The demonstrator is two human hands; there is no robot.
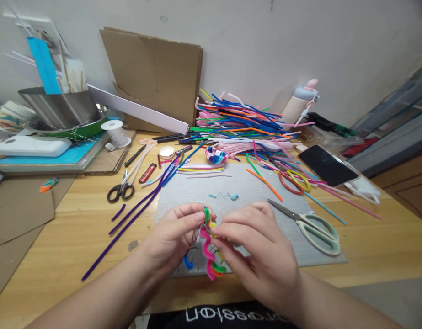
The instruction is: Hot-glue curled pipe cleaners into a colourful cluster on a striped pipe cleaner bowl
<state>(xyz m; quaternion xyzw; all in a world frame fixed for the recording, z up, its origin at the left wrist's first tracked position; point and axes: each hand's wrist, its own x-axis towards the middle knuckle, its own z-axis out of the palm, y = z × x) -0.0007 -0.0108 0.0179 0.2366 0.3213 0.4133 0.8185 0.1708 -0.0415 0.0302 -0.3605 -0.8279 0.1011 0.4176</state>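
Note:
Between my two hands, above the front of the grey mat [183, 196], is a bundle of curled pipe cleaners [207, 249] in pink, green, yellow, blue and orange. The fingers of my left hand [178, 228] pinch its upper end, where a green piece shows. My right hand [255, 242] closes thumb and fingers on the yellow part at its right side. A wavy pink strand hangs down in the middle, and a blue curl dangles to the left. Just beyond lies a kinked light-blue piece [224, 195]. Fingers partly hide how the strands join.
Green-handled scissors [317, 230] lie right of my right hand, black-handled scissors [120, 191] at left. Purple pipe cleaners [128, 219] stretch along the left side. A large heap of pipe cleaners [241, 121] is at the back, with a phone [327, 164] to its right.

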